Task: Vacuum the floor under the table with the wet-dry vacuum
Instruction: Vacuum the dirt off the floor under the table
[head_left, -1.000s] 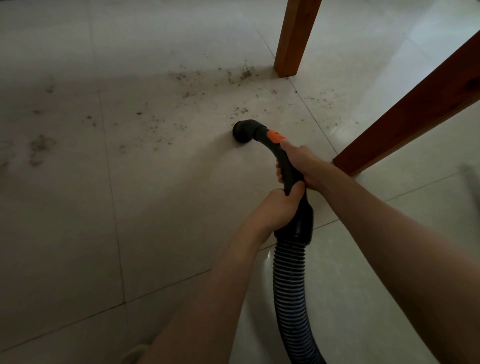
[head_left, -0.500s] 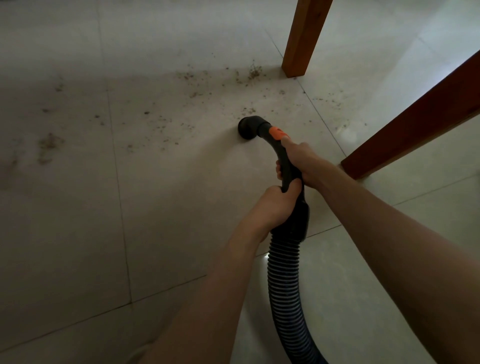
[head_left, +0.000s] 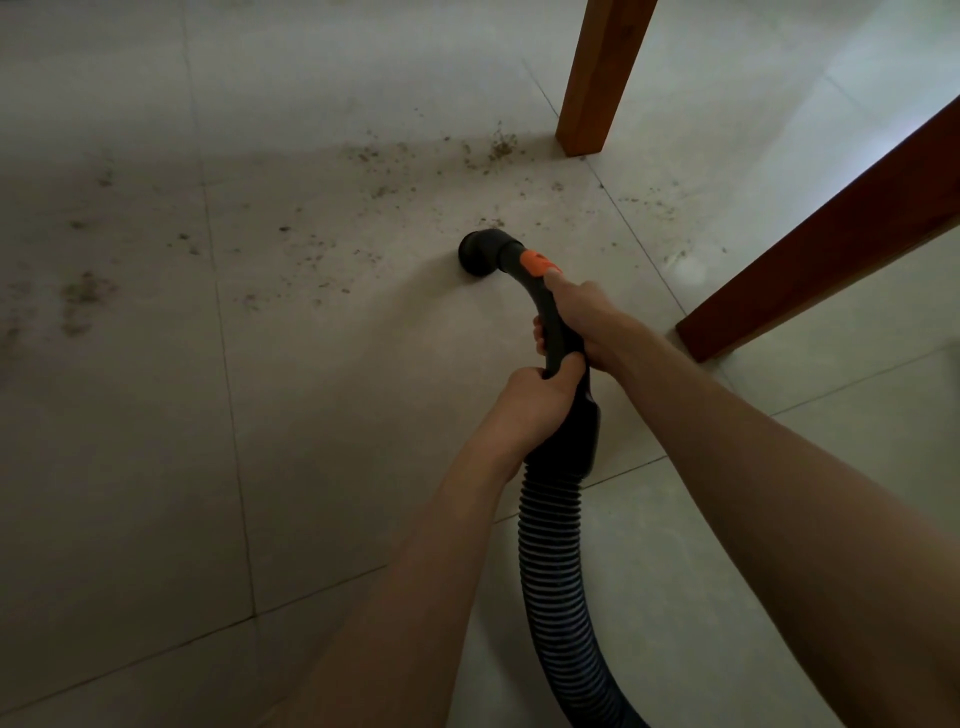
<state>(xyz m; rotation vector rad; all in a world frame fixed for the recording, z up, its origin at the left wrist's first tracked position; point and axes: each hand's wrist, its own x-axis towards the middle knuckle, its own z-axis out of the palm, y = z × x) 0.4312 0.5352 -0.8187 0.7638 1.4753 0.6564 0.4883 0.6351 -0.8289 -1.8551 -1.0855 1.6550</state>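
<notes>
A black vacuum hose handle (head_left: 558, 332) with an orange slider (head_left: 537, 264) curves down to a round black nozzle (head_left: 480, 253) that rests on the pale tiled floor (head_left: 311, 441). My right hand (head_left: 584, 319) grips the upper handle, its forefinger stretched toward the orange slider. My left hand (head_left: 535, 402) is closed around the handle just below it. The ribbed black hose (head_left: 556, 571) trails back toward me between my forearms. Brown crumbs and dust (head_left: 493, 148) lie scattered beyond and left of the nozzle.
A wooden table leg (head_left: 597, 78) stands beyond the nozzle at upper right. A second, darker wooden leg (head_left: 810, 254) slants in from the right edge, its foot close to my right forearm. More dirt smudges (head_left: 83, 301) lie at far left.
The nozzle has crept slightly forward and to the right toward the crumbs near the upright table leg. Both hands keep the same grip.
</notes>
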